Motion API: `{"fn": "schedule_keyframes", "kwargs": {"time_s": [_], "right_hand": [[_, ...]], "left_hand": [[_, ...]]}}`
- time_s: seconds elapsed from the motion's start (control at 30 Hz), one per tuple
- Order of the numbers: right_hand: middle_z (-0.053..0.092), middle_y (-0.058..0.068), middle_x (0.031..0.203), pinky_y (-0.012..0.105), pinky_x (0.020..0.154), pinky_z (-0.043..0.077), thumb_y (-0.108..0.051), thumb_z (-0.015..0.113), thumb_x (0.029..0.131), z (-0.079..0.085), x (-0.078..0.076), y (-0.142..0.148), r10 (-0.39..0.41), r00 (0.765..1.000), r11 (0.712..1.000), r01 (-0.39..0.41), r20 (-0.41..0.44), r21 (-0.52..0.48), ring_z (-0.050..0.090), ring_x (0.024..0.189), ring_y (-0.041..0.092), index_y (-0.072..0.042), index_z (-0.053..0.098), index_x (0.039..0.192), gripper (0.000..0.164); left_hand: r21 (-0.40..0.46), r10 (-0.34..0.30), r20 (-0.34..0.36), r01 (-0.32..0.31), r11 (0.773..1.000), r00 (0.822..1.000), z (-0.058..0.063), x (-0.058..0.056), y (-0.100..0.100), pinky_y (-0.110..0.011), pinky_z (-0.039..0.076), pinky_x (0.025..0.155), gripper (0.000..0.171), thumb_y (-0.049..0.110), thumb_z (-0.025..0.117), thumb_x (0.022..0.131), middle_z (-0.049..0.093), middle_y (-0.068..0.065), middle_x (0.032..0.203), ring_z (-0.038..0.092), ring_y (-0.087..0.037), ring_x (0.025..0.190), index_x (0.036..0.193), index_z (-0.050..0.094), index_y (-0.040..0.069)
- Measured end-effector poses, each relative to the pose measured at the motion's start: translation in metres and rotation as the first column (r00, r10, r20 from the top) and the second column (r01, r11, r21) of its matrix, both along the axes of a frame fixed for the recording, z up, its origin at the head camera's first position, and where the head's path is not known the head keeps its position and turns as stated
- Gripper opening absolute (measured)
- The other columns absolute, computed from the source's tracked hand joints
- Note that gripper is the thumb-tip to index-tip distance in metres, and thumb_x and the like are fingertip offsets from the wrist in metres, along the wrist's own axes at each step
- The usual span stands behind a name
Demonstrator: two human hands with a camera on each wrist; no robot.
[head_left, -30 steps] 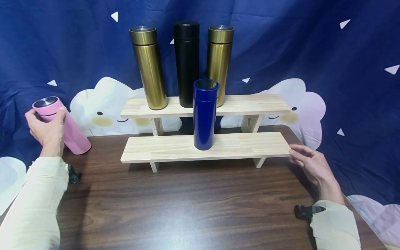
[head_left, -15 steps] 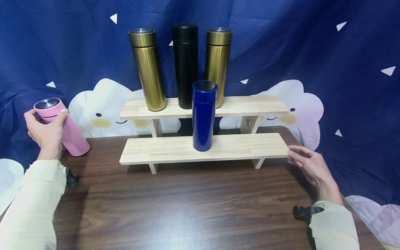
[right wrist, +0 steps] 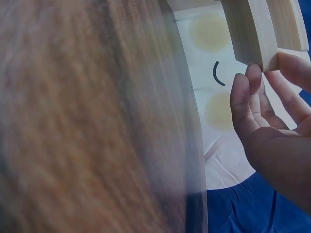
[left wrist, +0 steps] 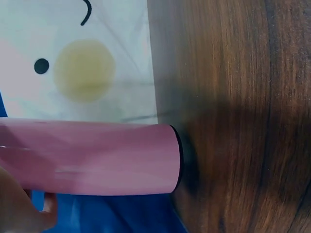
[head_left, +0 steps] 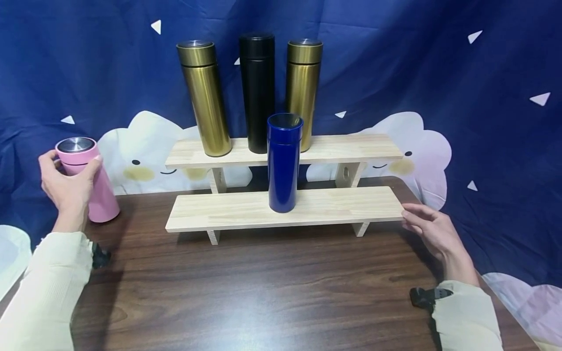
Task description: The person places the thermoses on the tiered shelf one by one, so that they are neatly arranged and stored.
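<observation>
At the far left, my left hand (head_left: pixel 68 187) grips a pink thermos bottle (head_left: pixel 103 195) near its silver-topped lid, fingers on one side and thumb on the other. The bottle leans slightly, and its base is close over the table in the left wrist view. On the right, my right hand (head_left: pixel 432 231) pinches the end of the lower wooden shelf (head_left: pixel 342 207) with its fingertips. The right wrist view shows the shelf's end (right wrist: pixel 265 43) between thumb and fingers. A dark blue thermos (head_left: pixel 283 170) stands upright mid-shelf.
Behind, the upper wooden shelf (head_left: pixel 360 146) bears a gold thermos (head_left: pixel 206 107), a black thermos (head_left: pixel 257 97) and another gold thermos (head_left: pixel 303 87). Both shelves stand on a brown wooden table (head_left: pixel 246 287). A blue cloth (head_left: pixel 386 63) with clouds hangs behind.
The pink thermos has tipped closer to upright in my left hand, its base moving left and slightly nearer. My right hand stays at the shelf end. The head view has shifted slightly.
</observation>
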State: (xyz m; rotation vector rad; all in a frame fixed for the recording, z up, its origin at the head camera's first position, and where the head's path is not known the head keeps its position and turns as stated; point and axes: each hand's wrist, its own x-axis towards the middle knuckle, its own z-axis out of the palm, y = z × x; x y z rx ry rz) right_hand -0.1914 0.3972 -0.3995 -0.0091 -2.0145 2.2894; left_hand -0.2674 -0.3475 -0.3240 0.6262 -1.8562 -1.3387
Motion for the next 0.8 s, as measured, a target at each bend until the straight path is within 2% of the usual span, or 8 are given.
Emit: {"fn": "schedule_keyframes", "kwargs": {"time_s": [0.2,0.47,0.8], "right_hand": [[0.072,-0.004,0.096,0.021,0.076,0.056,0.002,0.068,0.094,0.0,0.0,-0.001,-0.004,1.0,1.0,0.004,-0.003,0.015,0.07,0.081,0.008,-0.014,0.077,0.102,0.021],[0.071,-0.004,0.095,0.021,0.076,0.056,0.001,0.07,0.093,0.0,-0.002,-0.002,-0.013,1.0,1.0,0.014,-0.014,0.028,0.069,0.082,0.007,-0.013,0.076,0.102,0.018],[0.072,-0.005,0.096,0.021,0.077,0.056,0.001,0.069,0.093,0.0,-0.001,-0.001,-0.005,1.0,1.0,0.005,-0.018,0.017,0.069,0.083,0.007,-0.014,0.077,0.102,0.018]], "left_hand": [[-0.081,-0.015,-0.019,0.013,0.997,1.0,0.0,0.004,0.007,-0.021,0.03,0.103,0.069,0.031,0.087,0.075,0.055,0.018,0.123,0.044,0.0,0.119,0.136,0.055,0.033],[-0.231,-0.066,-0.149,0.03,0.972,0.987,0.004,0.014,0.025,-0.02,0.035,0.094,0.067,0.03,0.09,0.071,0.059,0.016,0.118,0.049,-0.001,0.108,0.131,0.061,0.027],[-0.319,-0.129,-0.164,0.071,0.945,0.978,0.017,0.023,0.049,-0.02,0.036,0.094,0.068,0.031,0.088,0.073,0.063,0.005,0.128,0.051,-0.006,0.114,0.134,0.061,0.027]]}}
